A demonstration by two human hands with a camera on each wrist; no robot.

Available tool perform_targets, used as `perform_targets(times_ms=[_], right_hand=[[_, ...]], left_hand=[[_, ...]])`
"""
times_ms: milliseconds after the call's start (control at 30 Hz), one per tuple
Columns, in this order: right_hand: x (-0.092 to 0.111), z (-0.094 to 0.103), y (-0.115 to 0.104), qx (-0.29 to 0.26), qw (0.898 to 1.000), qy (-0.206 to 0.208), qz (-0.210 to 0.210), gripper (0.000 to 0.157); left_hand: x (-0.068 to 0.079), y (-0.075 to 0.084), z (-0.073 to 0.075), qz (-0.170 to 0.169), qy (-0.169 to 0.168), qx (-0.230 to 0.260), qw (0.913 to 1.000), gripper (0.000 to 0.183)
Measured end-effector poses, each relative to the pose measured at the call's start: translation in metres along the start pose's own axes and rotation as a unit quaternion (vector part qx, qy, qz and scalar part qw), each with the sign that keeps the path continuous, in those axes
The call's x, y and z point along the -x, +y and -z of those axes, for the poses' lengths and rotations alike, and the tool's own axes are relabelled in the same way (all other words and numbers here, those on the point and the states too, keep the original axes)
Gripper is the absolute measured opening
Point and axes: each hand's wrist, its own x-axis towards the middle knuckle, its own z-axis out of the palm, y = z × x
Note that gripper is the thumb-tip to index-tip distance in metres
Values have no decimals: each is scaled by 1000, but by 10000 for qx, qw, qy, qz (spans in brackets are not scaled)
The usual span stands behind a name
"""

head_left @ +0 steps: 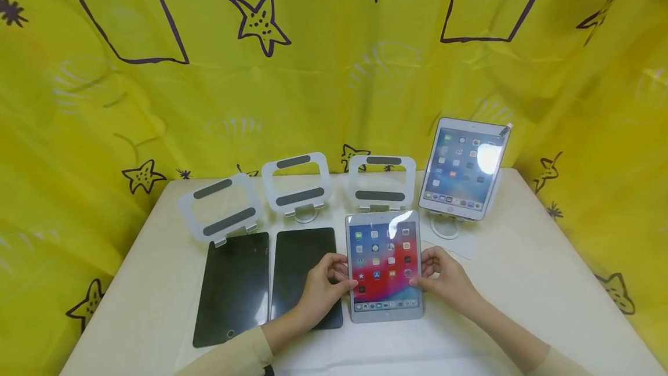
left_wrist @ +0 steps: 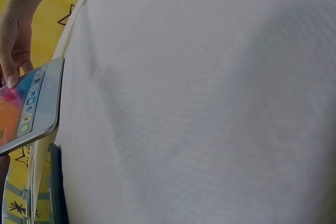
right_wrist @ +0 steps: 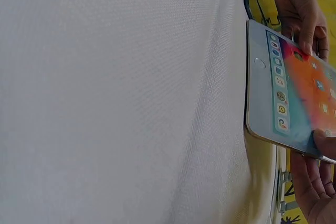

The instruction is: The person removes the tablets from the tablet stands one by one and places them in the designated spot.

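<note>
Both hands hold a white-framed tablet (head_left: pixel 385 266) with a lit home screen of app icons on red and blue. My left hand (head_left: pixel 325 283) grips its left edge, thumb on the front and fingers curled behind. On the opposite edge, my right hand (head_left: pixel 443 276) pinches it the same way. In the right wrist view the tablet (right_wrist: pixel 260 95) appears tilted, its home button end nearest the camera. The left wrist view shows the tablet's corner (left_wrist: pixel 48 103) and the right hand (left_wrist: pixel 16 51) on its far edge. Behind the tablet stands a white stand (head_left: pixel 382 181).
Two dark-screened tablets, one far left (head_left: pixel 233 289) and one beside it (head_left: pixel 302 266), lie on the white table (head_left: pixel 141 300). Two more stands, left (head_left: pixel 221 205) and middle (head_left: pixel 296 181), hold nothing. Another lit tablet (head_left: pixel 464 167) rests on a stand at right. Yellow curtain (head_left: pixel 313 91) surrounds the table.
</note>
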Motion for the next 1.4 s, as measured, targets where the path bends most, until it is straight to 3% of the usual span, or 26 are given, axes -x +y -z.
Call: perform_targets(times_ms=[233, 567, 800, 1067, 1400], right_hand=[[-7, 2, 2, -250, 9978, -429, -449, 47], [-26, -3, 9, -225, 9882, -832, -1270, 47], [-34, -6, 11, -121, 9874, -912, -1286, 44], [-37, -7, 13, 99, 9838, -909, -1541, 44], [-32, -9, 10, 273, 9877, -728, -1360, 41]], left_hand=[[-10, -4, 3, 454, -342, -60, 9984, 40], [-30, -6, 9, 1168, -875, -350, 9887, 39], [-38, -4, 12, 1288, -1060, -789, 9828, 36], [-47, -5, 12, 1905, -1379, -869, 9681, 34], [-53, -5, 18, 1922, -1113, -657, 9728, 31]])
